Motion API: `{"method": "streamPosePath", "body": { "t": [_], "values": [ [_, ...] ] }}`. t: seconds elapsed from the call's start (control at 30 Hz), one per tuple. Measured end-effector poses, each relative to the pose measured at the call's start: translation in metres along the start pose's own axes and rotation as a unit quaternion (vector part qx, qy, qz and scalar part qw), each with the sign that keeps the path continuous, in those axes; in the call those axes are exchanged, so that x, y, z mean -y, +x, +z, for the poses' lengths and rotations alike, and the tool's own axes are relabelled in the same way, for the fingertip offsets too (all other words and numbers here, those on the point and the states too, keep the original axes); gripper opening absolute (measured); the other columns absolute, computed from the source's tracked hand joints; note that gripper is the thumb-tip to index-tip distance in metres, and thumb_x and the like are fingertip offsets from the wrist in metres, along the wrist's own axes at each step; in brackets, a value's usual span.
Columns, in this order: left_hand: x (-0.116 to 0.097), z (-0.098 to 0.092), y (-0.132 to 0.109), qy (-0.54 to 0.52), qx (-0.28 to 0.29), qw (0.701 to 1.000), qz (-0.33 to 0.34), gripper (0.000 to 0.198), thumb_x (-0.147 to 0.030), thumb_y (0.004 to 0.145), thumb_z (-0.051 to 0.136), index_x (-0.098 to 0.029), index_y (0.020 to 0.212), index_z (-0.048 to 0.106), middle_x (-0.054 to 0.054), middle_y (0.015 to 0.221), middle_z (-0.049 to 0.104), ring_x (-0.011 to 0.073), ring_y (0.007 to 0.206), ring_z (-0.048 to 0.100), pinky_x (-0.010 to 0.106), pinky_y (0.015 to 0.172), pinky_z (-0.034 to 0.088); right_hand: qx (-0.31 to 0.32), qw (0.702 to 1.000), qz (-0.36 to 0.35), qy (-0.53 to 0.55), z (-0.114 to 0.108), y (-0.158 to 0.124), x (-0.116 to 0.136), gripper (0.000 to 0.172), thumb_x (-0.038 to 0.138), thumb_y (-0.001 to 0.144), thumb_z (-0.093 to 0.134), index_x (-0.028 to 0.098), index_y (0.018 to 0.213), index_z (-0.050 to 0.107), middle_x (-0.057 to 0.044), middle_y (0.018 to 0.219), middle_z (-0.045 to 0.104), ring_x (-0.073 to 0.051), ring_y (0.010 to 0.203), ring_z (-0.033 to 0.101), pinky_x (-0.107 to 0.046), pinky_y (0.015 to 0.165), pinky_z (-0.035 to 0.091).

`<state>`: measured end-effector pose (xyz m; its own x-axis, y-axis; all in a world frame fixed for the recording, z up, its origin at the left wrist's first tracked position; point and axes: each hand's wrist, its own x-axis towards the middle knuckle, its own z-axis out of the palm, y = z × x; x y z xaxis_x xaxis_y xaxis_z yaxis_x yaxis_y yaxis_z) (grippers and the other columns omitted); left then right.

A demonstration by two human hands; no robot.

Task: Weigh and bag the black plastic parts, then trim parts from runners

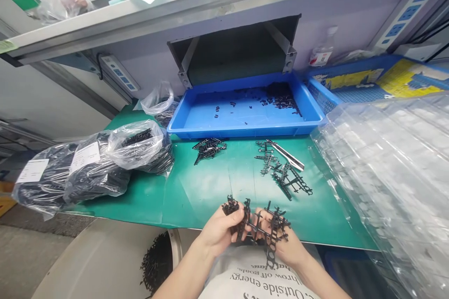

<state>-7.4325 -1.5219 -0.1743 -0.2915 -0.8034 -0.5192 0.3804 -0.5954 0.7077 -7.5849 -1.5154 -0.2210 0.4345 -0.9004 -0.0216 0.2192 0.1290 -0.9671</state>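
My left hand (pixel 220 225) is closed around a small bunch of black plastic lattice pieces (pixel 230 206), its thumb pressed over them. Beside it, my right hand (pixel 288 247) grips black plastic sprue frames (pixel 271 237) that look like moulded runners with rings and short bars. The frames bridge the gap between both hands, just above the front edge of the green mat (pixel 196 196). Fingers of both hands are partly hidden behind the black parts. Farther back on the mat lie a pile of similar frames (pixel 209 148) and more loose frames (pixel 289 178) with white-and-black tweezers-like tool (pixel 286 155).
A blue tray (pixel 245 130) at the back holds small black parts, below a chute opening (pixel 242 53). Bagged black parts (pixel 98 163) lie left; stacked clear plastic trays (pixel 393 163) stand right. A round white bin (pixel 105 252) with black scraps (pixel 157 261) sits below the left edge.
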Motion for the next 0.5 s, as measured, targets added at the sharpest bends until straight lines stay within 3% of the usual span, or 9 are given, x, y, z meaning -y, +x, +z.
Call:
{"method": "streamPosePath", "body": {
  "t": [0.1, 0.2, 0.3, 0.5],
  "values": [
    [0.003, 0.004, 0.001, -0.021, 0.014, 0.999, -0.03, 0.048, -0.049, 0.049, 0.076, -0.012, 0.065, 0.05, 0.0, 0.047, 0.052, 0.0065, 0.032, 0.042, 0.018, 0.032, 0.016, 0.021, 0.996, 0.042, 0.078, 0.006, 0.001, -0.001, 0.039, 0.056, 0.075, 0.051, 0.017, 0.075, 0.057, -0.002, 0.061, 0.048, -0.014, 0.059, 0.046, -0.029, 0.058, 0.043],
    [0.0, 0.006, 0.004, -0.039, -0.052, 0.998, 0.022, 0.04, -0.041, 0.055, 0.075, -0.012, 0.069, 0.05, 0.0, 0.054, 0.055, 0.0065, 0.037, 0.045, 0.017, 0.034, 0.019, -0.031, 0.986, 0.054, 0.155, 0.005, 0.003, -0.002, 0.038, 0.056, 0.07, 0.057, 0.018, 0.073, 0.054, -0.001, 0.06, 0.045, -0.012, 0.055, 0.044, -0.027, 0.054, 0.041],
    [-0.001, 0.003, 0.007, -0.076, -0.107, 0.99, 0.053, 0.036, -0.03, 0.054, 0.076, -0.014, 0.07, 0.048, -0.003, 0.06, 0.054, 0.006, 0.044, 0.047, 0.017, 0.039, 0.026, -0.073, 0.98, 0.011, 0.186, -0.002, 0.006, 0.0, 0.031, 0.048, 0.071, 0.062, 0.018, 0.074, 0.053, 0.0, 0.063, 0.045, -0.011, 0.057, 0.044, -0.025, 0.056, 0.04],
    [0.01, 0.002, 0.01, -0.123, -0.063, 0.99, 0.031, 0.051, -0.04, 0.052, 0.078, -0.012, 0.087, 0.055, -0.001, 0.06, 0.051, 0.008, 0.051, 0.047, 0.017, 0.041, 0.027, -0.096, 0.976, -0.01, 0.194, -0.005, 0.008, 0.0, 0.026, 0.042, 0.071, 0.064, 0.019, 0.073, 0.053, 0.001, 0.068, 0.046, -0.01, 0.06, 0.046, -0.023, 0.057, 0.041]
  ]
}}
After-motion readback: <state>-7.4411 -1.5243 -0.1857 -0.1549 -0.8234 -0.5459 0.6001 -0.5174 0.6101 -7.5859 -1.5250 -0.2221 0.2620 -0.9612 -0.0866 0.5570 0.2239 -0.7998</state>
